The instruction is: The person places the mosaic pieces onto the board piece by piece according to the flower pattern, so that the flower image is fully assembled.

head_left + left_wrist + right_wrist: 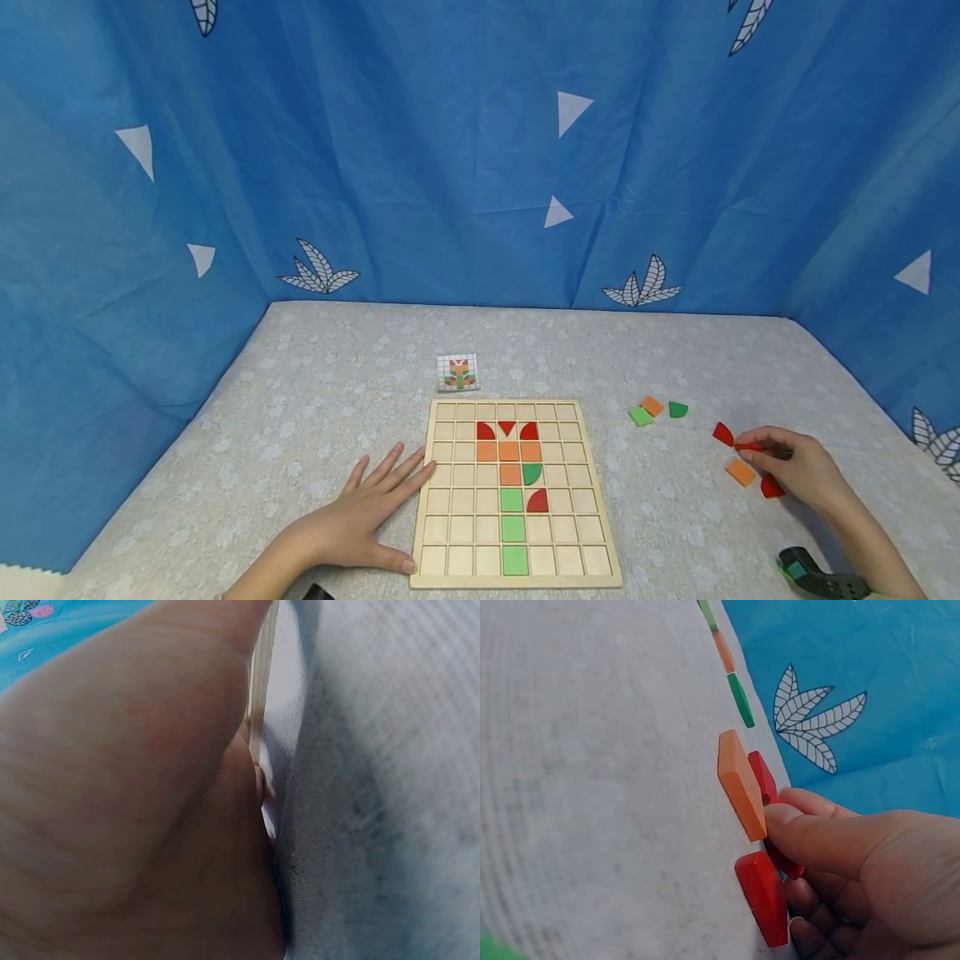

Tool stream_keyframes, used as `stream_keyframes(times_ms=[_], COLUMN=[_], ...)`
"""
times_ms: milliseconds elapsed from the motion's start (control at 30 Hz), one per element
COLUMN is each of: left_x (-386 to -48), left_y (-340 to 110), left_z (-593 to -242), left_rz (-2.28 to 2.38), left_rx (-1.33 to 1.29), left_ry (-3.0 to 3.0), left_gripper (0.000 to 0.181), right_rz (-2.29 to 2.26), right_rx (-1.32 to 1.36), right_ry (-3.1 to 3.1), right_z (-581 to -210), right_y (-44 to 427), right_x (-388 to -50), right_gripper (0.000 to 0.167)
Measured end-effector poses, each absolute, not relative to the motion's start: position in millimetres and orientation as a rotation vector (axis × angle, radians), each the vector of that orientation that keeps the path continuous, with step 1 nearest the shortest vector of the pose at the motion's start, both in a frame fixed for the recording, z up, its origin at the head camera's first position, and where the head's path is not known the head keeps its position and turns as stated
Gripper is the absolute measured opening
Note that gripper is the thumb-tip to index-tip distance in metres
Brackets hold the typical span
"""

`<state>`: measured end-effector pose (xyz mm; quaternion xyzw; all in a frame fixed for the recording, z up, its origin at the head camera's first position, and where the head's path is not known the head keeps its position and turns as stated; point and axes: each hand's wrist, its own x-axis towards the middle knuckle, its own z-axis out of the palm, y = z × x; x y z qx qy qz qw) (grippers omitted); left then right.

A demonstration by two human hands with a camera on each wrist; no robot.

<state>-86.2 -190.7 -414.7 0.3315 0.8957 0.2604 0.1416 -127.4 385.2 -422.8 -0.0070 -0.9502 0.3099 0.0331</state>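
My left hand (pixel 367 512) lies with its fingers spread on the tabletop, touching the left edge of a wooden grid board (pixel 517 582). In the left wrist view that hand's palm fills much of the picture. At the right, my right hand (pixel 798 467) pinches a red tile (pixel 748 447) between thumb and fingers, just over the table. Around it lie another red tile (pixel 723 433), an orange square tile (pixel 742 787) and a red quarter-round tile (pixel 763 896). Red, orange and green tiles sit in the board's middle columns, among them a red quarter-round (pixel 537 502).
A small pattern card (pixel 457 372) lies behind the board. Between board and right hand are a light green tile (pixel 641 416), an orange tile (pixel 652 406) and a dark green tile (pixel 678 409). A blue curtain (pixel 450 167) hangs behind the table.
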Motion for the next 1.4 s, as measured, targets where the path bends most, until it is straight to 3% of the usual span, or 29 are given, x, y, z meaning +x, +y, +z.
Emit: stream_keyframes(times_ms=[300, 733, 1400], left_x=[-87, -85, -86], left_y=[-190, -190, -190], left_z=[-413, -415, -413], left_rz=[0.757, 0.761, 0.765], left_rx=[0.962, 0.971, 0.972], left_ry=[2.577, 2.587, 2.584], left_gripper=[0.102, 0.102, 0.103], right_rz=[1.09, 1.397, 1.596], right_rx=[-0.086, -0.07, 0.361], right_ry=[-2.866, -2.766, -2.717], right_z=[-416, -391, -359], right_y=[385, 364, 263], right_x=[-123, -128, -143], right_gripper=[0.034, 0.035, 0.024])
